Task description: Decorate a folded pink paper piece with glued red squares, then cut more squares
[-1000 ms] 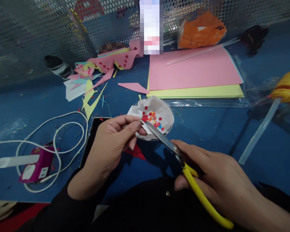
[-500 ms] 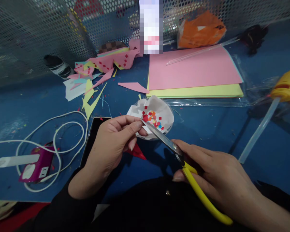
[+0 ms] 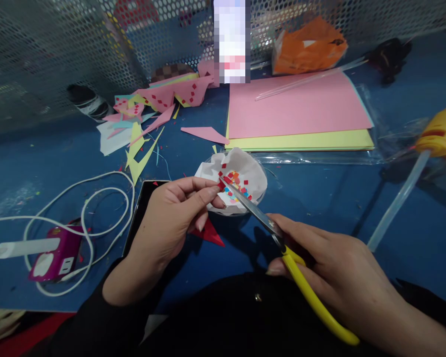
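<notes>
My left hand (image 3: 180,208) pinches a small bit of red paper (image 3: 221,185) between thumb and forefinger; most of it is hidden by the fingers. My right hand (image 3: 330,263) grips scissors (image 3: 258,214) with yellow handles, their blades nearly together and pointing toward the left fingertips. Both the red bit and the blade tips are above a bowl (image 3: 258,181) lined with white paper. Small red, orange, yellow and blue paper pieces (image 3: 241,186) lie in it. Below my left hand, a pointed red paper scrap (image 3: 211,234) rests on the table.
Pink and yellow sheets (image 3: 297,109) are stacked behind the bowl. Paper scraps (image 3: 137,148) lie at the back left. A dark phone-like device (image 3: 144,198), a white cable (image 3: 92,238) and a purple charger (image 3: 55,253) are left. A yellow glue gun (image 3: 440,131) with a glue stick is right.
The scissor tips have shifted slightly up, off the left fingertips. A red bit now shows at those fingertips. Both hands have otherwise barely moved.
</notes>
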`<action>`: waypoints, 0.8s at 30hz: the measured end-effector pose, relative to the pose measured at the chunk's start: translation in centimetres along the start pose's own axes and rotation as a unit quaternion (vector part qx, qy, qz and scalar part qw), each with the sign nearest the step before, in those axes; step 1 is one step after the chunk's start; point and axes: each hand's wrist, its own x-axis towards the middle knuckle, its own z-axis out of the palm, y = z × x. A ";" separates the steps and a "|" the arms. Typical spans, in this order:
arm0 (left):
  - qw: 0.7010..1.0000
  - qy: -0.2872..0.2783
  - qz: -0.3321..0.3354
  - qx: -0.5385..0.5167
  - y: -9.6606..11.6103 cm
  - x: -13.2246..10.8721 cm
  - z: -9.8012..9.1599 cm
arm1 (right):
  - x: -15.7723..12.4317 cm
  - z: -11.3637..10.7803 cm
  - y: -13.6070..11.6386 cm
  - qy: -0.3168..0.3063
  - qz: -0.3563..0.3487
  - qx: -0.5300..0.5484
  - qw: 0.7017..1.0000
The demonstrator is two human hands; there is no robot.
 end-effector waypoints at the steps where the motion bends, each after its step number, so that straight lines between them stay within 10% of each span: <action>1: 1.000 0.001 0.000 0.002 0.0 0.0 0.0 | 0.0 0.0 0.0 0.000 -0.001 -0.001 1.000; 24: 1.000 -0.003 0.008 0.010 0.0 0.1 -0.3 | -0.2 0.0 0.2 -0.001 0.008 0.020 1.000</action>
